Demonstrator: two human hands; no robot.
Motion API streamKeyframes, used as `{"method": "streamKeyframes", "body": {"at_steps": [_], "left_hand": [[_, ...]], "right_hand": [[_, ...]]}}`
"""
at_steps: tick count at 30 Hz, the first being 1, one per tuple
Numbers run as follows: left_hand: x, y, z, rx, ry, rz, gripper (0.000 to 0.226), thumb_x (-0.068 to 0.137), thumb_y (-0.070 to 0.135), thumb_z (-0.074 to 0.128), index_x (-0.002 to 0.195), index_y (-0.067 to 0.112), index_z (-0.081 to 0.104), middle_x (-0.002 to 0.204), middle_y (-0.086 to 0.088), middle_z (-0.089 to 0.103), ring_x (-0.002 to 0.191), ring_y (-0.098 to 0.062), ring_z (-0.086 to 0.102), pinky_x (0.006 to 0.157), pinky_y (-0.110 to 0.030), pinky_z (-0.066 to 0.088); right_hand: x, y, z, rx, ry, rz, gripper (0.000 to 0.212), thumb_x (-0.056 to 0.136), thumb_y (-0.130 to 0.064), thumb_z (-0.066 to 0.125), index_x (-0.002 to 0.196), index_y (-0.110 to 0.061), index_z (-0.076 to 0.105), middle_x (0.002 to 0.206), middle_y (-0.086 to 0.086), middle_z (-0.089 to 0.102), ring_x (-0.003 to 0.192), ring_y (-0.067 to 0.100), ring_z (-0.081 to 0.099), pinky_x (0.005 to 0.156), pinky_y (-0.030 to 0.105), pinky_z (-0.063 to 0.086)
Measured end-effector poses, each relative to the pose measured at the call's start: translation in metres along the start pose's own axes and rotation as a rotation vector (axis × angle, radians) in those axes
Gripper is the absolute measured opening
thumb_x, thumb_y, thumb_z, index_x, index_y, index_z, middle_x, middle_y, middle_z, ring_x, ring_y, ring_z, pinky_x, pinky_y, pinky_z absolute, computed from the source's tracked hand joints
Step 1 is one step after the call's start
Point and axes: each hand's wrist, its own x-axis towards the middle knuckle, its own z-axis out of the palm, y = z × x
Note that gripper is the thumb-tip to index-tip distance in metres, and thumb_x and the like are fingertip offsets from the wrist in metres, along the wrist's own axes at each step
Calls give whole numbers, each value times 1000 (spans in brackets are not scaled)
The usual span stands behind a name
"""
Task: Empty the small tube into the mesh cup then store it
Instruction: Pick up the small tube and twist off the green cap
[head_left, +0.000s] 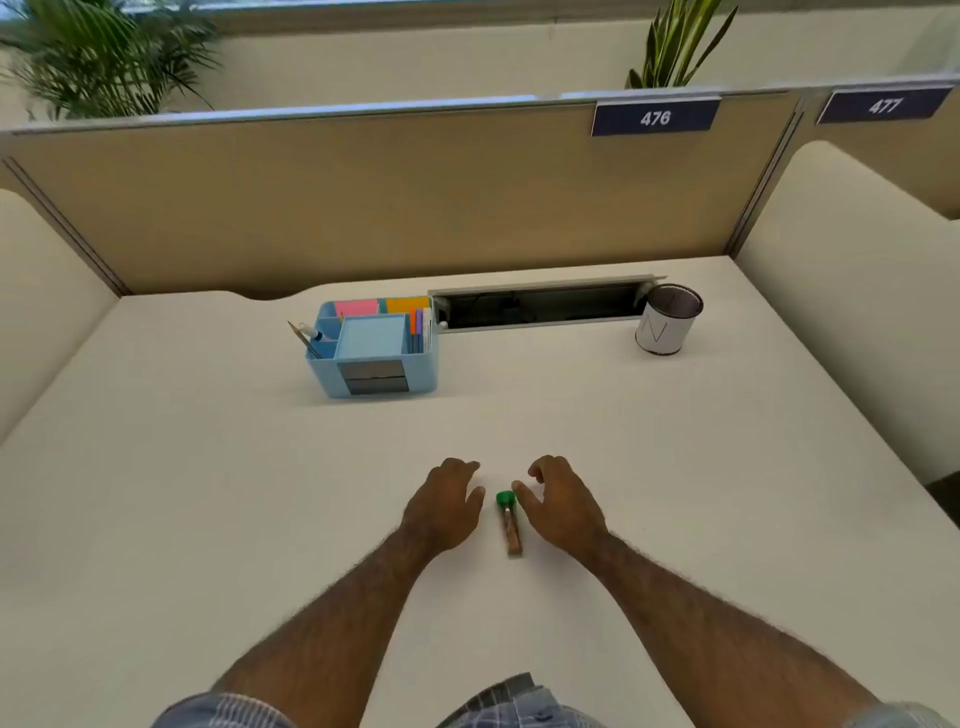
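A small clear tube (511, 530) with a green cap and brownish contents lies flat on the white desk (208, 467), cap pointing away from me. My left hand (447, 506) rests palm down just left of it, fingers loosely curled, holding nothing. My right hand (558, 501) hovers just right of the tube, fingers apart, its thumb tip touching or almost touching the green cap. The mesh cup (667, 319), dark mesh wrapped in a white label, stands upright at the far right of the desk.
A light blue desk organizer (374, 348) with sticky notes, pens and a ruler stands at the back centre-left. An open cable slot (540, 306) runs between it and the cup. Beige partition walls enclose the desk on three sides.
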Motion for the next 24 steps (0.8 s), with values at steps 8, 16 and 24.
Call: {"method": "streamKeyframes", "body": {"at_steps": [8, 16, 24], "left_hand": [[-4, 3, 13, -174, -47, -14, 44, 96, 18, 44, 139, 14, 46, 139, -6, 52, 126, -24, 45, 107, -33, 35], [-3, 14, 23, -528, -75, -164, 43, 99, 12, 37, 142, 12, 43, 144, -5, 46, 132, -16, 43, 106, -18, 30], [18, 24, 11, -1064, -89, -383, 27, 96, 23, 53, 119, 16, 63, 117, -6, 66, 106, -18, 60, 83, -24, 47]], "right_hand": [[-15, 5, 13, -37, -56, 108, 46, 73, -67, 62, 83, -23, 53, 85, -11, 57, 77, 13, 57, 72, 33, 48], [-14, 5, 25, -81, -68, 76, 28, 78, -48, 62, 77, -20, 62, 85, -6, 63, 80, 18, 61, 74, 35, 47], [-2, -6, 18, 355, -185, 235, 33, 89, -45, 60, 96, -12, 59, 91, 6, 73, 81, 21, 66, 75, 36, 53]]}}
